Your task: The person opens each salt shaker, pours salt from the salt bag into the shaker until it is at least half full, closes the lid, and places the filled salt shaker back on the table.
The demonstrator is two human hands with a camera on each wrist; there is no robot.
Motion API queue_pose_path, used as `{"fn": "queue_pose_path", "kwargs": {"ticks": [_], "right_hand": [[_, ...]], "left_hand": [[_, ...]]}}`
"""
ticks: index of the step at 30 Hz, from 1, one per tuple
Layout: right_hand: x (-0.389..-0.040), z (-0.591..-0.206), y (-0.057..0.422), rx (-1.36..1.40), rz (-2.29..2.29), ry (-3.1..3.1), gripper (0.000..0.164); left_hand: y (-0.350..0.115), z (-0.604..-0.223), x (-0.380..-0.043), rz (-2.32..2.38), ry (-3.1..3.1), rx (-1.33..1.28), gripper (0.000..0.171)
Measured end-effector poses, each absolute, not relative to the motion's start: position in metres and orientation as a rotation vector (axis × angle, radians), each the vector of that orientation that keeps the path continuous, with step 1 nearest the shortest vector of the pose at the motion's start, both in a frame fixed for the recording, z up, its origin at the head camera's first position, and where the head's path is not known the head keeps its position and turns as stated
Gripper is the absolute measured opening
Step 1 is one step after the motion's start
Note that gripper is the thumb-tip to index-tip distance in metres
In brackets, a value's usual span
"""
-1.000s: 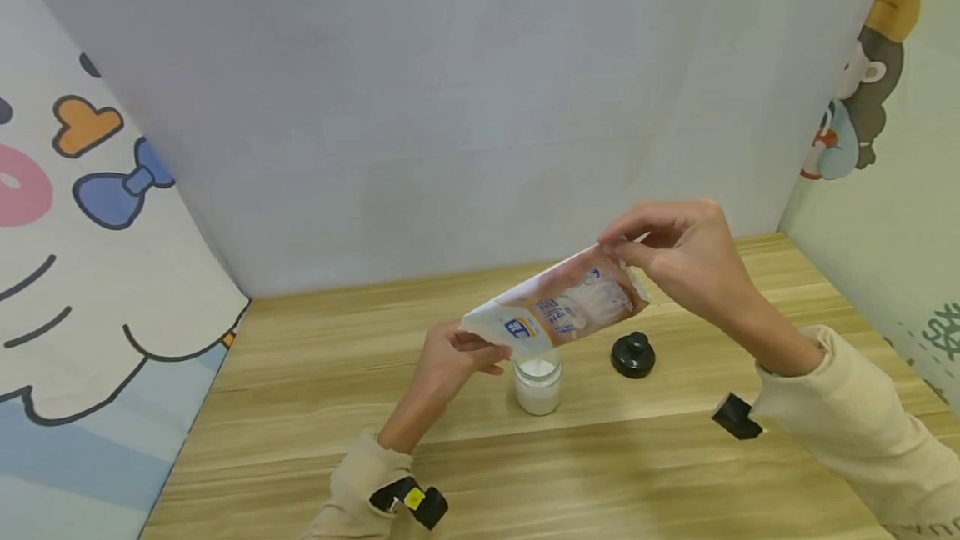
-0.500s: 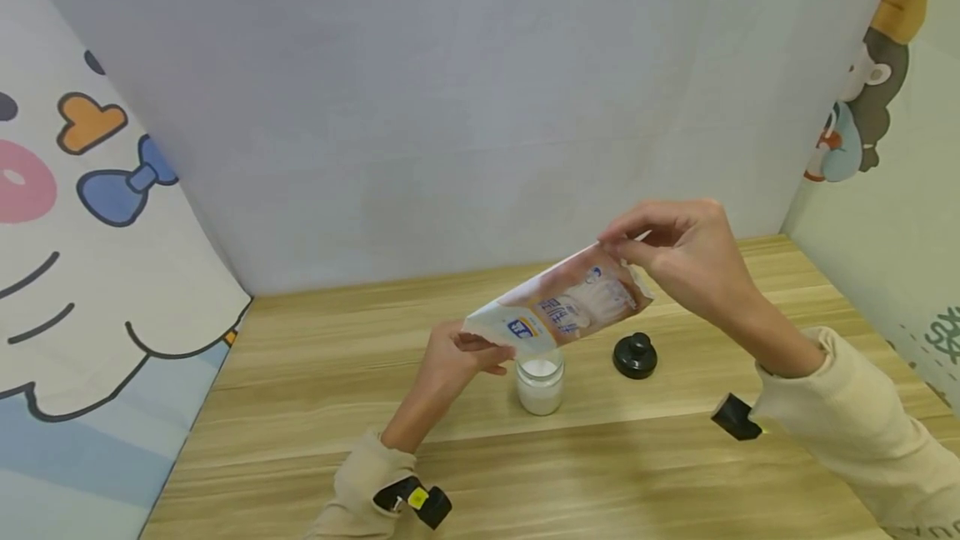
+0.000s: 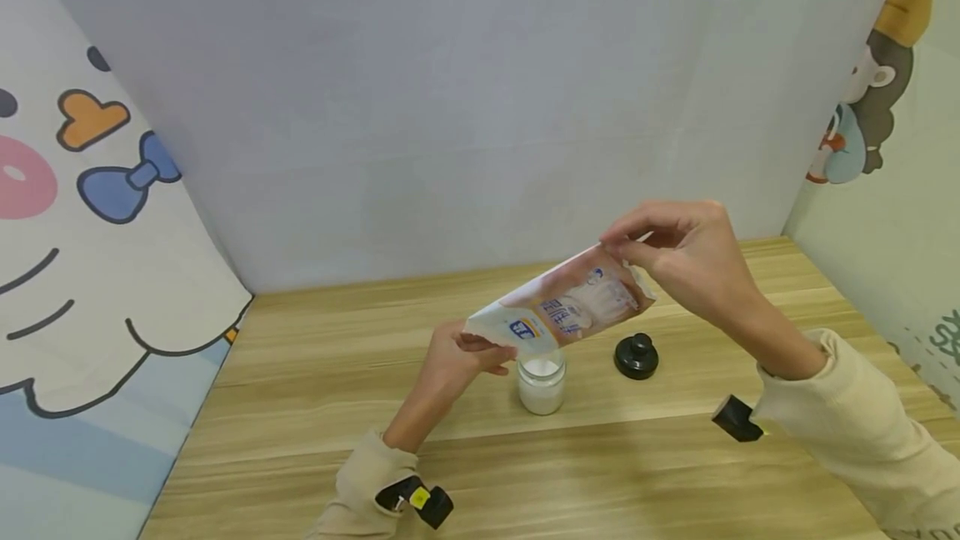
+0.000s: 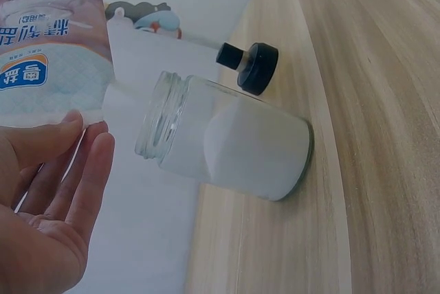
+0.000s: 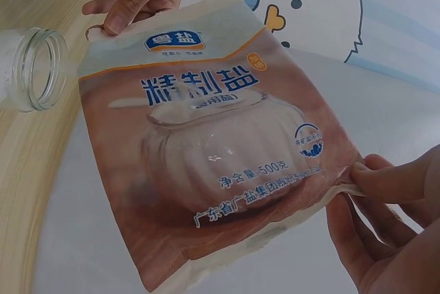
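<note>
A bag of salt (image 3: 562, 307), pink and pale blue with printed characters, is held tilted over an open glass jar (image 3: 542, 390). My left hand (image 3: 450, 361) pinches its lower end between thumb and fingers, just above the jar's mouth. The upper bottom corner of the bag is pinched by my right hand (image 3: 678, 252). In the left wrist view, a faint white stream of salt (image 4: 125, 98) runs from the bag's corner to the jar's mouth. White salt (image 4: 258, 146) fills much of the jar. The bag's inside is hidden.
A black lid (image 3: 636, 357) with a knob lies to the right of the jar on the wooden table (image 3: 330, 407). A pale cloth wall (image 3: 450, 123) stands behind, with cartoon-printed panels (image 3: 120, 273) at the sides.
Hands and bag hold nearly the same pose over the jar. The whole scene shifts very slightly to the right in the head view.
</note>
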State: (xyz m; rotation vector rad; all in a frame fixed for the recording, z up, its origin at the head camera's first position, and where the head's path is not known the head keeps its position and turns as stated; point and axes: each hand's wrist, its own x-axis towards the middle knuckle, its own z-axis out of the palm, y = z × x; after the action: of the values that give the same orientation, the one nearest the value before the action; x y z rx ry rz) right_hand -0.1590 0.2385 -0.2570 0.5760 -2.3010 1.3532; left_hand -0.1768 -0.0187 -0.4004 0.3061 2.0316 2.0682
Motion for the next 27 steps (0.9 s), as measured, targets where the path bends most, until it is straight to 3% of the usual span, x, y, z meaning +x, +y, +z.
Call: {"fn": "queue_pose_path", "kwargs": {"ticks": [27], "right_hand": [[-0.1551,-0.2562,0.2383,0.605,1.355,-2.288,0.014]], "left_hand": [[-0.0168,-0.3998,-0.1764,2.072,2.02,0.305,0.031]]}}
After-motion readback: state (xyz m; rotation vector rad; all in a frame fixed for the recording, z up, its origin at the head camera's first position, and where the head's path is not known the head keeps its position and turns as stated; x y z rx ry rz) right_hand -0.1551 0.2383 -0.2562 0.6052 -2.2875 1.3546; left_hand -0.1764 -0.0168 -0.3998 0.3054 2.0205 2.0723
